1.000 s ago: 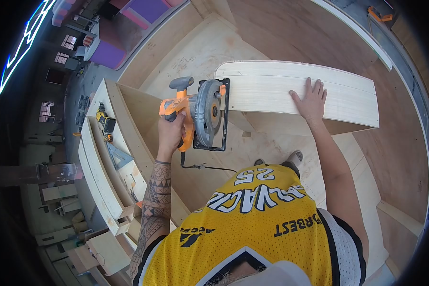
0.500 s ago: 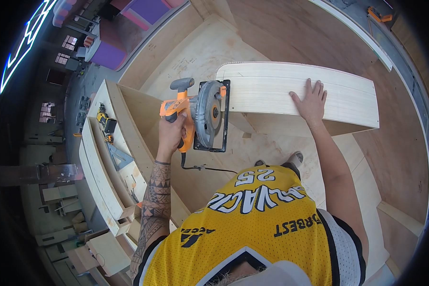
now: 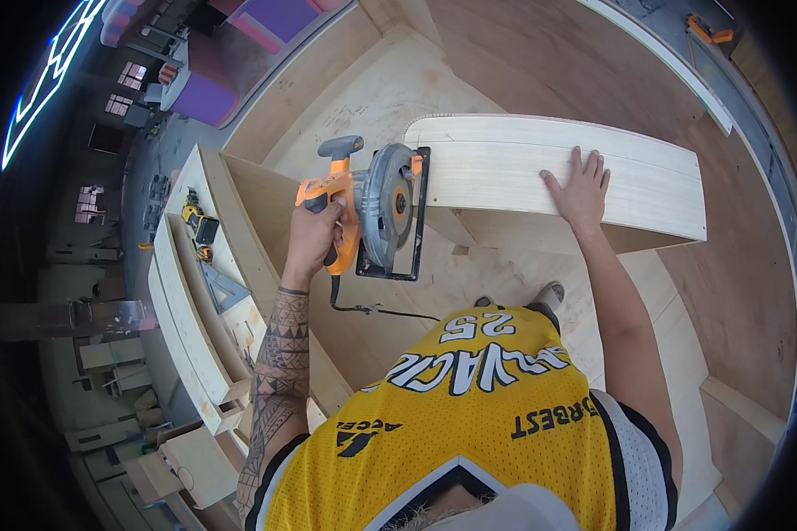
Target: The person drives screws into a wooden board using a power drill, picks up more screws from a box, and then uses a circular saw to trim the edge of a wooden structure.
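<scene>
My left hand (image 3: 316, 237) is wrapped round the rear handle of an orange and grey circular saw (image 3: 383, 208). The saw stands on edge, its black base plate turned upright toward the left end of a pale wooden box (image 3: 496, 168). The blade guard faces me, and a black cord (image 3: 363, 309) hangs from the handle and runs toward my waist. On the box's pale top board, my right hand (image 3: 580, 190) lies flat with fingers spread. Pencil-thin lines run along that board, whose left end has a rounded corner.
Tall plywood walls (image 3: 584, 80) surround me on a plywood floor. To the left, a curved wooden frame (image 3: 181, 310) carries a yellow cordless drill (image 3: 199, 223) and a blue-grey triangular square (image 3: 225, 288). An orange tool (image 3: 710, 32) lies beyond the far right wall.
My left hand and the rear of the saw have shifted slightly left, and the saw is tilted a little differently. My right hand stays on the board.
</scene>
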Available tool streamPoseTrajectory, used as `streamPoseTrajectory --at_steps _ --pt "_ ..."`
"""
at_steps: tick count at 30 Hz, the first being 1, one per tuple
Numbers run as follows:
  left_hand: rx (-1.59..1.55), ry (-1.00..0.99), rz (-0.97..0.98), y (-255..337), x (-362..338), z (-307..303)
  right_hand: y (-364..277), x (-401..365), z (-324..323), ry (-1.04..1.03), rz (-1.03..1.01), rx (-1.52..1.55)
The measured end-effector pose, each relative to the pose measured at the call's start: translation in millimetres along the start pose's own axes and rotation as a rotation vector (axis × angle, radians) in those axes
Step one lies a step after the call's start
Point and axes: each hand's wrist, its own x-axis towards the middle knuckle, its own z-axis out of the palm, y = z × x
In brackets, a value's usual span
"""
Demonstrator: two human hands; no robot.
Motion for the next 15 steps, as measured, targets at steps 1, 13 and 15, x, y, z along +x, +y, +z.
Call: streamPoseTrajectory --at_steps 1,13,15 --pt "0.0 -0.012 0.001 1 2 -1 0 1 -1 -0.008 0.003 0.003" --pt "0.011 -0.008 -0.042 17 9 -2 4 2 9 0.003 -0.001 -0.012" --pt "-0.005 -0.003 -0.039 18 10 -2 3 3 7 -0.018 0.004 -0.032"
